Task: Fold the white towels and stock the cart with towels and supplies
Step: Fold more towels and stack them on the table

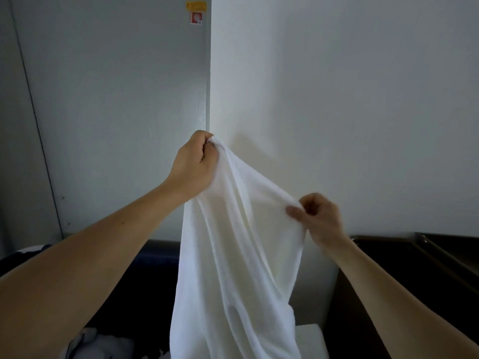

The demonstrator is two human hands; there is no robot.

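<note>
At the far left of the frame stands a grey panel (103, 112), with a dark line running down it near the edge. Low in the left corner lies a dark blue surface (145, 268), and at the bottom edge beside it a heap of crumpled white cloth (103, 343) shows partly, cut off by the frame. The bare left forearm rises from the lower left toward the centre. There the left hand (194, 167) is curled into a fist round the top corner of the white towel (241, 255), holding it up in front of the place where the grey panel meets the white wall (337, 99). High above it, at the upper edge of the panel, are a yellow sticker (196, 6) and a small red and white sticker (196, 18) just beneath. The towel hangs unfolded in loose drapes from the centre down to the bottom edge of the frame, its upper edge sloping down to the right. Behind its lower part a flat white block (308, 340) is partly seen. Right of centre and lower than the other, the right hand (318, 216), somewhat blurred, pinches the towel's upper edge between thumb and curled fingers. At the far right stands dark wooden furniture (414, 255), with the right forearm crossing in front of it.
</note>
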